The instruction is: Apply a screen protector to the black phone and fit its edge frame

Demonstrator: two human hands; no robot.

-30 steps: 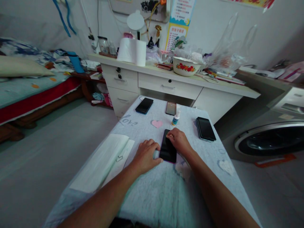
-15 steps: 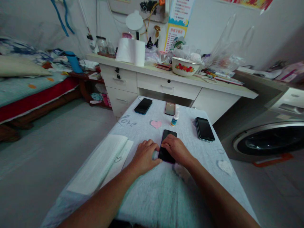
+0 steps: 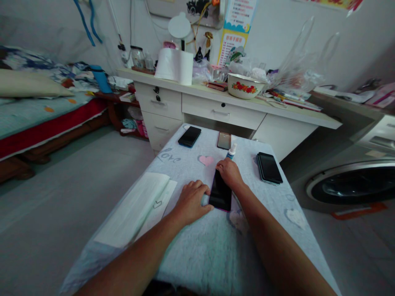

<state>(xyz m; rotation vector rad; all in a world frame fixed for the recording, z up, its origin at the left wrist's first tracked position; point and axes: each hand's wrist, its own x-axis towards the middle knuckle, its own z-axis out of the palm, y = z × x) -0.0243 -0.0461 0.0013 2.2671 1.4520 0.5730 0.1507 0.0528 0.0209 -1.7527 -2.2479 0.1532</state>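
- Phone (image 3: pixel 221 195), center frame: work looks underway; what's left, can't tell.
- My left hand (image 3: pixel 194 200) spread at its left edge.
- My right hand (image 3: pixel 230 172) curled over upper end, grip unclear.

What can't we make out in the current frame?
All head view:
- Phone: far end mostly hidden by the right hand.
- Anything pinched in or under that hand: hidden by the hand itself.
- Bottle: base hidden behind the same hand.
- Poster: small print too small and blurred; top cut off by the frame edge.
- Washer: far side cut off by the right edge.
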